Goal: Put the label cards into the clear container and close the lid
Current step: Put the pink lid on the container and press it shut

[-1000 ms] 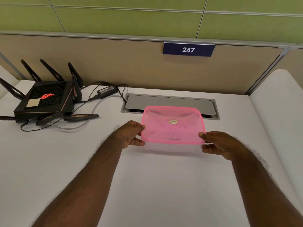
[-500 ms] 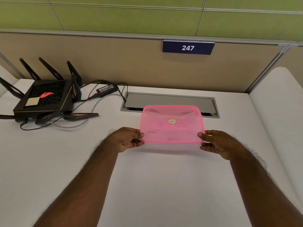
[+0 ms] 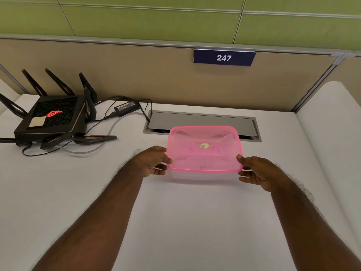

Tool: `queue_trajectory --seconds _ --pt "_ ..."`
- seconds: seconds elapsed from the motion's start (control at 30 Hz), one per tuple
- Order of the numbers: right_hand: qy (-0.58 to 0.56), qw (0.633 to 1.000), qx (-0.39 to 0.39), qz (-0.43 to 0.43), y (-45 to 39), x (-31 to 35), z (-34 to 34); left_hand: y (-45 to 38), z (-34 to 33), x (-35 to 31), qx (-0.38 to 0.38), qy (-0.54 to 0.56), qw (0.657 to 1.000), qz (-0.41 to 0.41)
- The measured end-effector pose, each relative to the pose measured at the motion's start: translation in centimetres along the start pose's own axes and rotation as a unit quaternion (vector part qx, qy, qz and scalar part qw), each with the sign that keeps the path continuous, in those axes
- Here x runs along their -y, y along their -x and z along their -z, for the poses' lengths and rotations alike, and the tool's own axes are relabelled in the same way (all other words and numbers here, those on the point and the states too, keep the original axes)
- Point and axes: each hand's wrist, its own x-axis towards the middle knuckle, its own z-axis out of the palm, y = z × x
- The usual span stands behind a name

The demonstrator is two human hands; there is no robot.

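- Holding the box by its two near corners, we have the left hand and the right hand one at each end of the pink lid.
- Left fingers are pinched on the lid's left corner; right fingers are pinched on its right corner, thumbs on top and the others curled under the rim.
- Between our fingertips the lid sits flat over the clear box, which rests on the desk.
- Faint writing shows through the lid, so we judge the cards are already inside, though they are too blurred to be sure.
- What seems left is pressing the rim home all round; we cannot tell whether it has snapped shut.
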Motion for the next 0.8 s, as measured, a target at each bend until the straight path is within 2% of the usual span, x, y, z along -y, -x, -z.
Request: queue_trajectory --seconds 0.13,0.23,0.33,0.4,0.57,0.8 --pt "-0.007 1.0 -0.003 -0.014 -0.2 -0.1 -0.1 -1.0 -1.0 -2.1 -0.011 -0.004 0.998 -0.062" --pt "0.009 1.0 -0.013 -0.026 -0.2 0.0 -0.1 -2.6 -2.4 -3.1 -0.086 -0.003 0.989 -0.12" --pt "0.06 0.998 -0.022 -0.025 -0.5 0.5 0.3 -4.2 -4.0 -3.2 -0.172 -0.075 0.969 -0.162" --pt "0.082 0.996 -0.036 0.011 -1.0 1.2 0.4 -4.8 -4.6 -3.0 -0.2 -0.089 0.962 -0.164" --pt "0.061 0.991 -0.051 0.11 -2.8 4.0 -1.4 -5.4 -5.2 -3.1 -0.219 -0.009 0.964 -0.153" --pt "0.006 0.994 -0.073 0.081 -5.1 6.0 -2.3 -5.5 -5.5 -2.8 -0.254 -0.028 0.95 -0.178"
